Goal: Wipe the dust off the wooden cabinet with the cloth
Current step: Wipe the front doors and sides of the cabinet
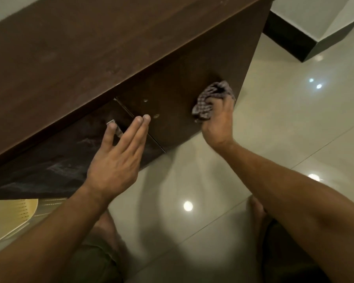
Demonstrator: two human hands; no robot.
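Note:
A dark brown wooden cabinet (90, 50) fills the upper left, seen from above, with a dusty top and a front made of door panels. My right hand (218, 121) is shut on a bunched checked cloth (209, 99) and presses it against the right door panel near the cabinet's right edge. My left hand (119, 158) is open with fingers stretched out, its fingertips at the seam between the doors, beside a small metal handle (111, 122). Pale dust smears show on the left door (55, 166).
Glossy beige floor tiles (284, 123) spread to the right and below, with lamp reflections. A dark skirting board (290, 37) runs along the wall at the top right. A pale yellow perforated plastic object (10, 217) lies at the lower left. My knees show at the bottom.

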